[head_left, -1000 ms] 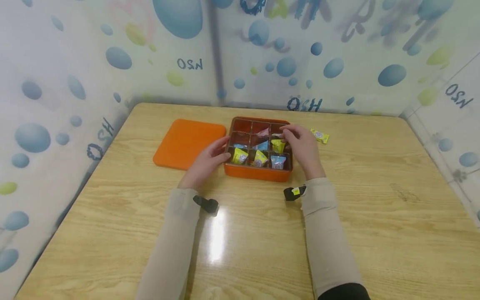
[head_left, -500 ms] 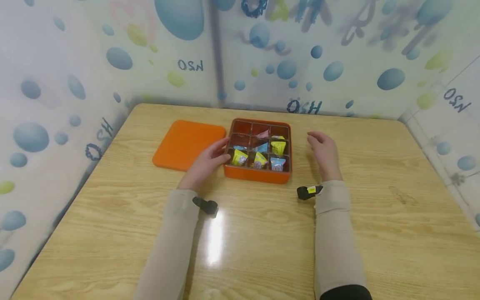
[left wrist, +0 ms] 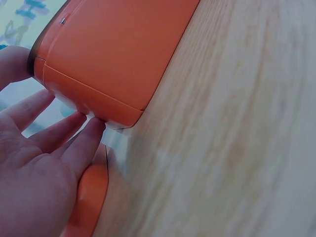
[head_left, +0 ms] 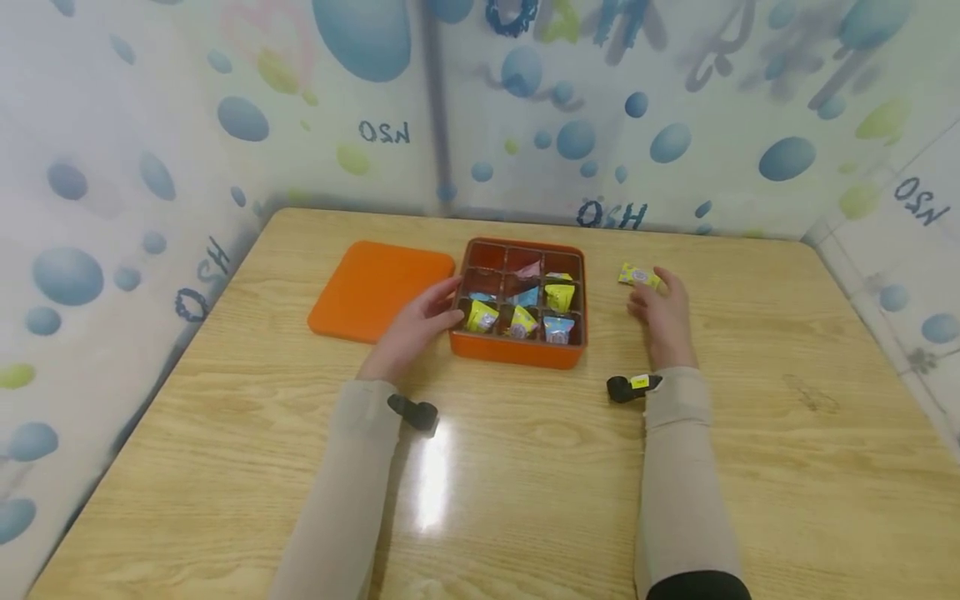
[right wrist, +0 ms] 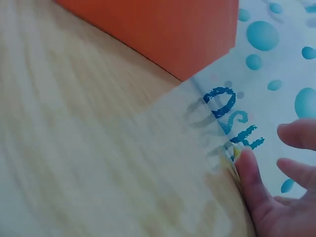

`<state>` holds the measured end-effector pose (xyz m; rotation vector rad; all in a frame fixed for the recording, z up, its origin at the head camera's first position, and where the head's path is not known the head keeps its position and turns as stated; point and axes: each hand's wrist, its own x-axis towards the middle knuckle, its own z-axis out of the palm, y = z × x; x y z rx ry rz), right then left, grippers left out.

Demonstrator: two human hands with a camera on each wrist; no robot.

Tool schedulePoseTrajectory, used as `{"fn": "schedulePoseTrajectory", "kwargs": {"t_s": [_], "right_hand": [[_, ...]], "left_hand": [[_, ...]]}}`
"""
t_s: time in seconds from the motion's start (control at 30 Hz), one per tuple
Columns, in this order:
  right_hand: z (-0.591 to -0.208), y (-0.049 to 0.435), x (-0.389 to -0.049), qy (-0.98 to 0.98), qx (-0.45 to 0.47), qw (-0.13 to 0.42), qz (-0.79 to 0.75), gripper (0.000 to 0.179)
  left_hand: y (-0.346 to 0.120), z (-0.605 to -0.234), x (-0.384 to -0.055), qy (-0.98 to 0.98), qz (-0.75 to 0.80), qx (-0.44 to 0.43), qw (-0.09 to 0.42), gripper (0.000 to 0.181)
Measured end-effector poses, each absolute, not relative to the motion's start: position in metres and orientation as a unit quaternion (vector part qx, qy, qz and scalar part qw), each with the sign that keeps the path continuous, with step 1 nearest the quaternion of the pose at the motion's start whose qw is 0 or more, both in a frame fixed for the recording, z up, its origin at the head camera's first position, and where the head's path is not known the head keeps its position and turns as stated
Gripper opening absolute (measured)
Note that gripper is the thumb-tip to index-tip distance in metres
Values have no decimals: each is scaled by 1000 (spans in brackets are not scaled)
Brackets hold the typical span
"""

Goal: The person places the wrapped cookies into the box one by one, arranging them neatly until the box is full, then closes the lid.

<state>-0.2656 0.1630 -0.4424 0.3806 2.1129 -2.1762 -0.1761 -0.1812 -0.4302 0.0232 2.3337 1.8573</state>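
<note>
An orange box (head_left: 517, 351) with a divided dark inner tray stands open near the middle of the table. Several wrapped candies, yellow, blue and pink, lie in its compartments, among them a yellow candy (head_left: 559, 296) and a blue candy (head_left: 558, 329). My left hand (head_left: 414, 332) touches the box's left side with its fingertips, thumb at the rim; the left wrist view shows fingers (left wrist: 94, 129) against the orange wall. My right hand (head_left: 664, 315) reaches over a loose yellow candy (head_left: 636, 276) right of the box, thumb and fingers apart. In the right wrist view the candy is mostly hidden.
A flat orange lid (head_left: 378, 287) lies left of the box. The wooden table (head_left: 525, 467) meets patterned walls (head_left: 517, 150) at the back and sides.
My right hand has moved away from the box's right side to the loose yellow candy, which it covered half a second ago. The left hand stays at the box.
</note>
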Motion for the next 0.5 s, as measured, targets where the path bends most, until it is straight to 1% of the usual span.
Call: {"fn": "schedulePoseTrajectory", "kwargs": {"t_s": [0.13, 0.27, 0.5], "right_hand": [[-445, 168, -266, 715, 92, 59, -690, 59], [-444, 169, -268, 744, 65, 77, -661, 57], [-444, 167, -271, 754, 69, 102, -645, 55]], "left_hand": [[-180, -430, -176, 780, 620, 5, 83, 52], [-180, -429, -177, 782, 617, 3, 85, 52], [-181, -428, -176, 784, 615, 4, 81, 51]]}}
